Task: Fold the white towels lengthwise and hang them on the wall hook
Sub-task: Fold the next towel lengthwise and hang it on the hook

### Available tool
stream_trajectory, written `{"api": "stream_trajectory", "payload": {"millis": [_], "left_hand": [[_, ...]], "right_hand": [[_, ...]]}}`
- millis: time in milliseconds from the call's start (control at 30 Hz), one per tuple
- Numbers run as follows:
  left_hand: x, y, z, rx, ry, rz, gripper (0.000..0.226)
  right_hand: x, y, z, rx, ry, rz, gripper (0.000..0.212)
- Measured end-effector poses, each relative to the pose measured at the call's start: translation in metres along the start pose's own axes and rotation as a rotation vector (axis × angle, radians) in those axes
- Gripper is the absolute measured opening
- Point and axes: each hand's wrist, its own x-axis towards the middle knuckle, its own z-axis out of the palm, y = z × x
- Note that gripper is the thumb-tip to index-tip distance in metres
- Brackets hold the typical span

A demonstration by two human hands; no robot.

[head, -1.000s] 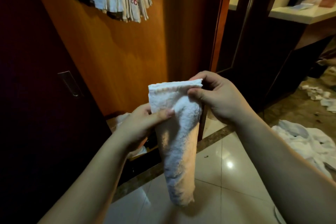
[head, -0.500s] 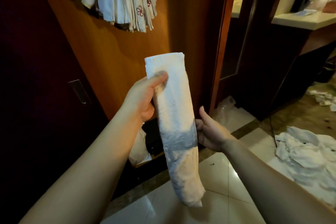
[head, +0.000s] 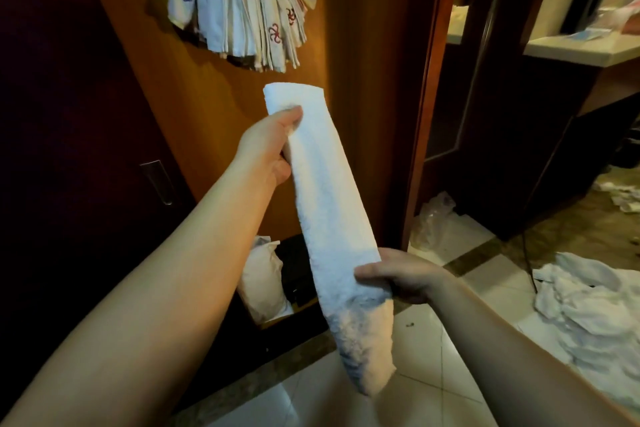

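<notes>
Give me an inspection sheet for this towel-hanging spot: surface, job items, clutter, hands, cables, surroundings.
Surface: glossy tiled floor with a dark border strip.
Job's things: folded white towel, a long narrow strip held slanted in the air; hung towels bunched on the wooden wall panel. The hook itself is hidden.
Clutter: pile of white linen on the floor at right; clear plastic bag by the door frame; white bag low against the wall.
Hands: left hand grips the towel near its top; right hand grips it lower down.
Cables: one thin dark cord on the floor.
Surroundings: dark door at left; countertop at right.
</notes>
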Motion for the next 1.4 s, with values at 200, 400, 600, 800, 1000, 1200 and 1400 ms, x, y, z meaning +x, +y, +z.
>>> {"api": "stream_trajectory", "payload": {"millis": [200, 400, 600, 800, 1000, 1200, 1400], "left_hand": [[0.034, 0.005, -0.002, 0.017, 0.086, -0.040, 0.040], [0.059, 0.003, -0.005, 0.063, 0.105, -0.079, 0.045], [0.080, -0.004, -0.004, 0.070, 0.123, -0.133, 0.051], [0.103, -0.018, -0.009, 0.087, 0.162, -0.185, 0.053], [0.125, -0.049, -0.028, 0.139, 0.058, -0.278, 0.027], [0.124, -0.098, -0.055, 0.262, -0.174, -0.363, 0.048], [0.055, -0.115, -0.035, 0.456, 0.047, 0.165, 0.024]], "right_hand": [[-0.001, -0.011, -0.004, -0.280, 0.035, 0.121, 0.070], [-0.016, -0.019, -0.012, -0.154, 0.038, 0.104, 0.064], [-0.022, -0.028, -0.016, 0.281, -0.154, 0.061, 0.060], [-0.017, -0.030, -0.014, 0.259, -0.194, 0.122, 0.067], [-0.015, -0.052, -0.012, 0.328, -0.067, -0.020, 0.066], [-0.017, -0.095, 0.000, 0.370, 0.094, -0.199, 0.050], [-0.004, -0.121, 0.005, 0.287, 0.432, -0.313, 0.026]]}}
